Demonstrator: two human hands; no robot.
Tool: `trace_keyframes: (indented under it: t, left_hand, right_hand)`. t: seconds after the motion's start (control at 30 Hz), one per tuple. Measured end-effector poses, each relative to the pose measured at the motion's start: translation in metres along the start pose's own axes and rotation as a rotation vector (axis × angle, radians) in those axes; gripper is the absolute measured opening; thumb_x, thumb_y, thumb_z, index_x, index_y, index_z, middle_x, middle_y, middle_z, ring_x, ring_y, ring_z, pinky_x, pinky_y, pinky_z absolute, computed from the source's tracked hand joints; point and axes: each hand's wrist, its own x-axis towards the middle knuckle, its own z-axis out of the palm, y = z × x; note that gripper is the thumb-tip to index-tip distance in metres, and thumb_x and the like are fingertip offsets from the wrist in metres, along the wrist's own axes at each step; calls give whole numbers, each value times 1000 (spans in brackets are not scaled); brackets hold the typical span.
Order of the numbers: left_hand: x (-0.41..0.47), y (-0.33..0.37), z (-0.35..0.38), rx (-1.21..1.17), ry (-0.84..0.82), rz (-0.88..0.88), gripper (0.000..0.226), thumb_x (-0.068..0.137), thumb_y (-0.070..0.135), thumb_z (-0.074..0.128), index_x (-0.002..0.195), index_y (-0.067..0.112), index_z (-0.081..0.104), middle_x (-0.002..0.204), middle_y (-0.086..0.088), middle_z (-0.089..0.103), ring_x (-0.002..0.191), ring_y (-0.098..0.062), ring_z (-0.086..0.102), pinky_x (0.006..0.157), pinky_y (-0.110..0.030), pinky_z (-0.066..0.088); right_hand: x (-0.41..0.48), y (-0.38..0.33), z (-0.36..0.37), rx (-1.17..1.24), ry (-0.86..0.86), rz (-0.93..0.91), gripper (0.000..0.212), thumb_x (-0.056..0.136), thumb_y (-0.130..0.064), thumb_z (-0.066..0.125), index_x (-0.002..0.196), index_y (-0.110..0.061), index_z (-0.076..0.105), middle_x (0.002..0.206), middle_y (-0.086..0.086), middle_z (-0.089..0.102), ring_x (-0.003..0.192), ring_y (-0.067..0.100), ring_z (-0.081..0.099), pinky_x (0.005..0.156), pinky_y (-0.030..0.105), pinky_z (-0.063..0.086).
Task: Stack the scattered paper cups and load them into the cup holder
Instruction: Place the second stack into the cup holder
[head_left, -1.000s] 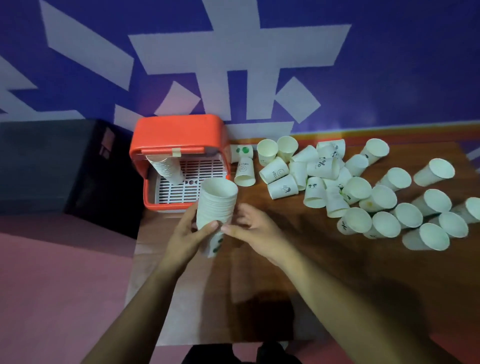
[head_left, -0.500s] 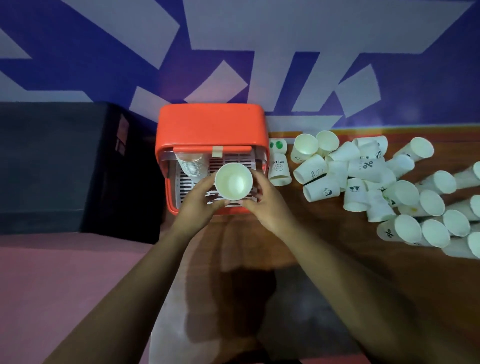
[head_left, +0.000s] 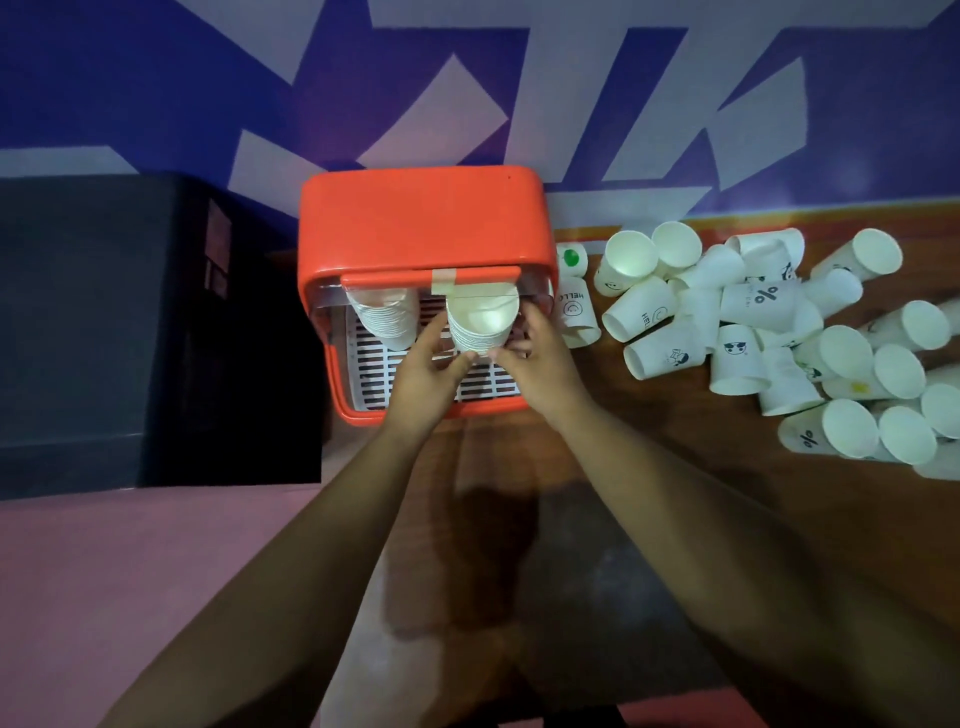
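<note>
An orange cup holder (head_left: 421, 223) stands at the table's back left, with a white slotted tray (head_left: 374, 369) in its base. A stack of white paper cups (head_left: 480, 325) sits mouth up under the holder's right opening. My left hand (head_left: 423, 371) and my right hand (head_left: 543, 364) grip the stack's bottom end from either side. Another cup stack (head_left: 387, 319) hangs in the left opening. Several loose paper cups (head_left: 769, 332) lie scattered on the table to the right.
A brown wooden table (head_left: 675, 493) carries everything. A dark box (head_left: 130, 332) stands left of the holder. A blue and white wall (head_left: 467, 78) rises right behind. Two cups (head_left: 574, 306) lie close against the holder's right side.
Both hands carried the cup stack from the table in front of the holder up into its right opening. The stack's top now sits under the orange lid.
</note>
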Motion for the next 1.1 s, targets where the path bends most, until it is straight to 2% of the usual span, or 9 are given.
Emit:
trace_keyframes:
  t: [0.1, 0.3, 0.4, 0.57, 0.7, 0.8, 0.9, 1.0, 1.1]
  left_hand:
    - [2, 2, 6, -10, 1, 25, 52, 96, 15, 63, 146, 21, 50, 134, 2, 64, 114, -3, 63, 99, -35, 55]
    - [19, -11, 6, 111, 24, -70, 54, 95, 44, 54, 147, 27, 51, 137, 0, 63, 123, -13, 62, 107, -37, 48]
    - [24, -11, 6, 72, 19, -78, 51, 97, 38, 56, 146, 25, 52, 142, 0, 59, 127, -9, 57, 108, -32, 44]
    - [29, -10, 8, 26, 19, -91, 61, 83, 45, 54, 141, 28, 55, 138, -2, 58, 124, -9, 60, 109, -40, 48]
    - [21, -5, 5, 94, 4, -90, 50, 95, 23, 54, 145, 21, 51, 141, -1, 56, 127, -11, 57, 108, -36, 46]
    - [6, -5, -5, 107, 57, -77, 35, 99, 16, 56, 134, 15, 59, 132, 1, 62, 118, -9, 59, 103, -30, 47]
    - [-21, 7, -8, 86, 79, -18, 16, 98, 9, 57, 110, 17, 64, 115, -3, 66, 97, 0, 59, 87, -16, 48]
    - [-42, 18, 8, 117, 20, 41, 10, 93, 17, 58, 100, 16, 65, 108, -7, 67, 93, -8, 61, 79, -20, 46]
    - [-44, 35, 42, 200, -80, 126, 7, 90, 12, 60, 93, 15, 66, 100, 0, 68, 91, -9, 62, 77, -23, 46]
  right_hand:
    - [5, 7, 5, 9, 35, 15, 56, 85, -14, 70, 136, -25, 49, 125, -6, 64, 108, 10, 64, 96, 35, 53]
    - [20, 6, 9, 70, 69, 67, 43, 89, -8, 64, 130, -15, 54, 123, 5, 66, 111, 16, 63, 102, 40, 49]
    - [30, 8, 10, 71, 63, 74, 38, 90, -8, 62, 127, -15, 54, 122, 5, 67, 112, 15, 63, 103, 40, 49]
    - [39, 6, 16, 84, 48, 85, 32, 92, -8, 60, 124, -12, 54, 122, 5, 67, 113, 14, 63, 103, 39, 49]
    - [33, -2, 11, -14, 21, 116, 38, 94, -22, 60, 129, -10, 50, 129, 5, 63, 117, 16, 61, 102, 38, 48]
    - [6, -12, -6, -136, -25, 132, 50, 96, -27, 57, 141, -13, 43, 144, 4, 51, 128, 16, 52, 100, 29, 41]
    - [-38, -15, -41, -254, -28, 53, 42, 96, -25, 57, 136, -15, 53, 135, -1, 59, 124, 9, 54, 105, 28, 43]
    - [-76, 1, -88, -361, 56, 82, 36, 95, -24, 59, 129, -14, 58, 128, -4, 61, 119, 7, 56, 101, 26, 43]
    - [-95, 24, -149, -540, 243, 122, 33, 93, -20, 60, 124, -9, 60, 124, 6, 63, 117, 20, 57, 97, 28, 41]
